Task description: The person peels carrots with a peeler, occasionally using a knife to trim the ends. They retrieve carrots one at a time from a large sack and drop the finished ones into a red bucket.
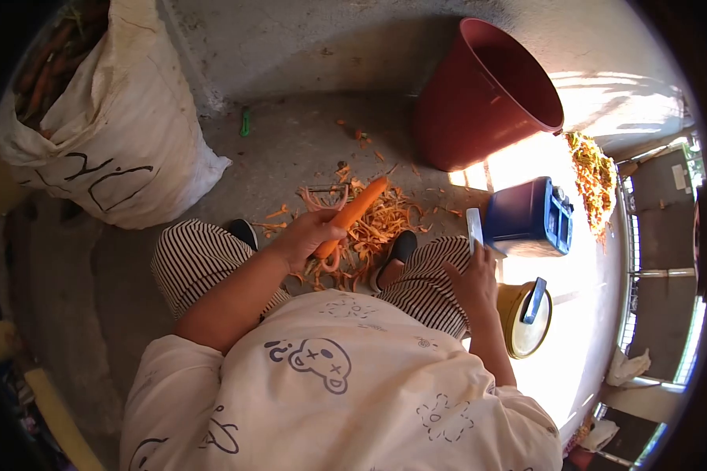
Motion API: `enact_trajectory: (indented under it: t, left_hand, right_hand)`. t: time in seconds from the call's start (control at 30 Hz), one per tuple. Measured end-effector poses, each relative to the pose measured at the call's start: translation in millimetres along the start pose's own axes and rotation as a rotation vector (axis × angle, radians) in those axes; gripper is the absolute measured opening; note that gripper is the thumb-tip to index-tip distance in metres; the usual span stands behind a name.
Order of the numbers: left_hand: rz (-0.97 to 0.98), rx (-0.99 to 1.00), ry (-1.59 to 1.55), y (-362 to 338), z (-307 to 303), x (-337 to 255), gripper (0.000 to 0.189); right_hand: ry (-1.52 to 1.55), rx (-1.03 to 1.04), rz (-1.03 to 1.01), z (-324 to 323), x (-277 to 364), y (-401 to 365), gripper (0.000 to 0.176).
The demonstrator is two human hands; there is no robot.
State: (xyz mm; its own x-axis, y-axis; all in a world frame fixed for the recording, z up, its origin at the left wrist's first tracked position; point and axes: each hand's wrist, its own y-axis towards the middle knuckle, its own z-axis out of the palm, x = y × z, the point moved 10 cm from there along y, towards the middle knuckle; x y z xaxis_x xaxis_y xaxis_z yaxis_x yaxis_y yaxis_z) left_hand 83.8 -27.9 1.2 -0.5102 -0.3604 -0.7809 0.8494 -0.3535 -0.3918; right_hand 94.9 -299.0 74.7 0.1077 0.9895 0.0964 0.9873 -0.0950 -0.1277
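Note:
In my left hand (310,239) is a smooth bright orange carrot (357,210), its body pointing up and away to the right. My fingers close around its lower end. My right hand (473,286) is over my right knee, closed on what looks like a knife; a short pale blade (474,225) sticks up from it and its handle is hidden. Below the carrot, a loose heap of orange peelings (385,224) covers the floor between my feet.
A white sack (149,118) of carrots stands at left. A small green tool (245,122) lies by the wall. At right are a red bucket (448,118), a blue jerrycan (514,216), a yellow lidded bucket (514,314) and a pile of peelings (593,177).

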Motion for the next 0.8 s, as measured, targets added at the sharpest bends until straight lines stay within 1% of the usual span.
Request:
enact_trajectory:
  t: [0.03,0.13,0.2,0.23,0.3,0.33,0.37,0.4,0.43,0.47,0.5,0.53,0.57,0.67,0.7,0.8]
  left_hand:
    - [-0.012,0.009,0.064,-1.8,-1.9,0.4,0.042]
    - [-0.027,0.028,0.238,-6.9,-2.8,-5.9,0.046]
    - [-0.007,0.023,0.318,-11.6,0.6,-17.8,0.048]
    - [0.014,0.041,0.308,-10.9,2.9,-20.6,0.049]
    - [0.052,0.071,0.290,-12.0,5.7,-25.4,0.052]
    - [-0.015,0.094,0.271,-12.5,5.6,-20.5,0.052]
    - [-0.085,0.124,0.254,-12.6,5.6,-16.1,0.053]
    - [-0.157,0.156,0.236,-12.2,8.3,-10.6,0.053]
    - [-0.144,0.193,0.253,-10.8,13.7,-11.9,0.053]
    - [-0.127,0.224,0.269,-10.3,17.8,-14.1,0.053]
    - [-0.108,0.248,0.284,-10.9,20.7,-17.2,0.053]
    - [-0.099,0.266,0.295,-11.9,24.6,-19.8,0.053]
    - [-0.087,0.280,0.307,-12.5,29.7,-23.5,0.053]
    - [-0.078,0.283,0.319,-18.5,32.5,-31.6,0.054]
    - [-0.082,0.284,0.319,-20.0,31.7,-32.2,0.054]
    - [-0.073,0.250,0.282,-19.5,23.4,-33.2,0.053]
  right_hand:
    - [-0.047,0.109,0.142,0.3,-22.6,-6.4,0.071]
    - [0.048,0.164,0.297,13.6,-64.7,-25.8,0.072]
    - [0.129,0.089,0.324,23.5,-81.8,-36.6,0.067]
    - [0.171,0.049,0.331,24.4,-87.8,-36.4,0.065]
    - [0.308,0.060,0.252,25.5,-88.9,-26.6,0.055]
    - [0.378,0.065,0.216,25.6,-86.3,-22.6,0.050]
    - [0.733,0.124,0.187,35.6,-76.8,-15.3,0.042]
    - [0.915,0.246,0.118,30.2,-46.8,-11.7,0.041]
    - [0.979,0.357,-0.041,22.3,-10.5,-6.8,0.042]
    - [0.900,0.383,-0.150,20.5,11.9,-0.1,0.044]
    - [0.890,0.431,-0.229,15.1,41.1,4.0,0.049]
    - [1.025,0.453,-0.291,22.2,59.9,12.1,0.053]
    - [1.032,0.409,-0.410,13.9,85.3,15.0,0.059]
    - [1.108,0.576,-0.479,32.0,126.3,24.0,0.081]
    - [1.079,0.513,-0.554,19.3,143.0,22.7,0.086]
    - [1.191,0.501,-0.604,14.7,162.5,22.9,0.080]
